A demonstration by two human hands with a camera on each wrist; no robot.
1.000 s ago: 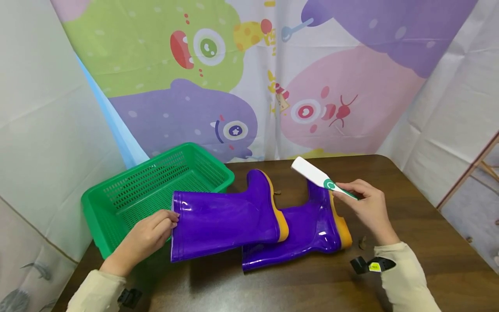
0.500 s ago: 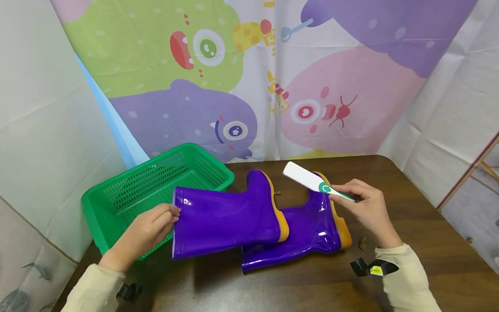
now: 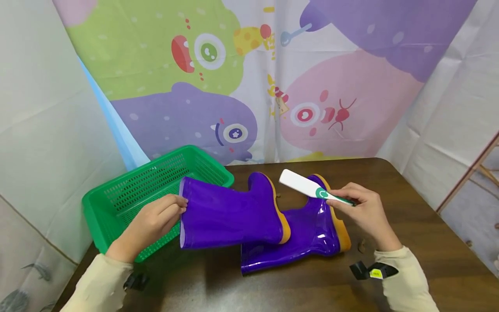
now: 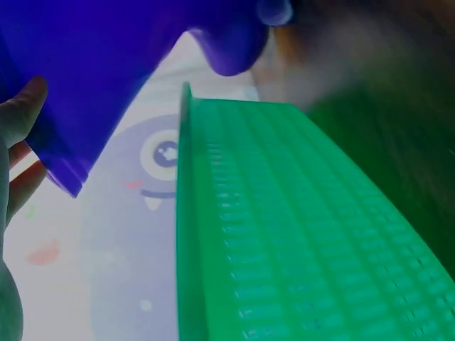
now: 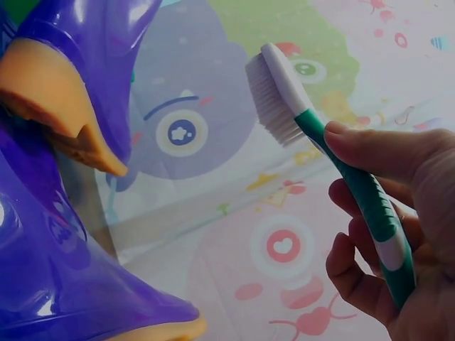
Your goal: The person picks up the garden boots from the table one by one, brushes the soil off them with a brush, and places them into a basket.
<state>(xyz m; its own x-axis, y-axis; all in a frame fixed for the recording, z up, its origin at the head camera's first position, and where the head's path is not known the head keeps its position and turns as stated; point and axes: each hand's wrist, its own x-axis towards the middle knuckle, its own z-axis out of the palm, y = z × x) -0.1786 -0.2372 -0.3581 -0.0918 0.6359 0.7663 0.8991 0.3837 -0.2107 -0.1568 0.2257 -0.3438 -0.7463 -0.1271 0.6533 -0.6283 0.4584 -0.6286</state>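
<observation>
Two purple rain boots with yellow soles lie on their sides on the table. My left hand (image 3: 156, 221) pinches the top edge of the upper boot (image 3: 230, 216), whose shaft is raised and whose foot end overlaps the lower boot (image 3: 300, 234). In the left wrist view, the thumb and fingers grip the rim of that purple boot (image 4: 85, 71). My right hand (image 3: 364, 210) holds a white and green scrubbing brush (image 3: 302, 184) by its handle, above the lower boot. The right wrist view shows the white bristles of the brush (image 5: 274, 106), apart from both boots.
A green plastic basket (image 3: 117, 182) with slotted walls stands at the left, partly behind the left hand and upper boot. Small brown bits (image 3: 361, 246) lie on the dark wooden table (image 3: 413, 216). A cartoon-printed cloth (image 3: 265, 86) hangs behind the table.
My left hand has lifted the upper boot's shaft and swung it slightly right and away. My right hand has brought the brush a little left and lower.
</observation>
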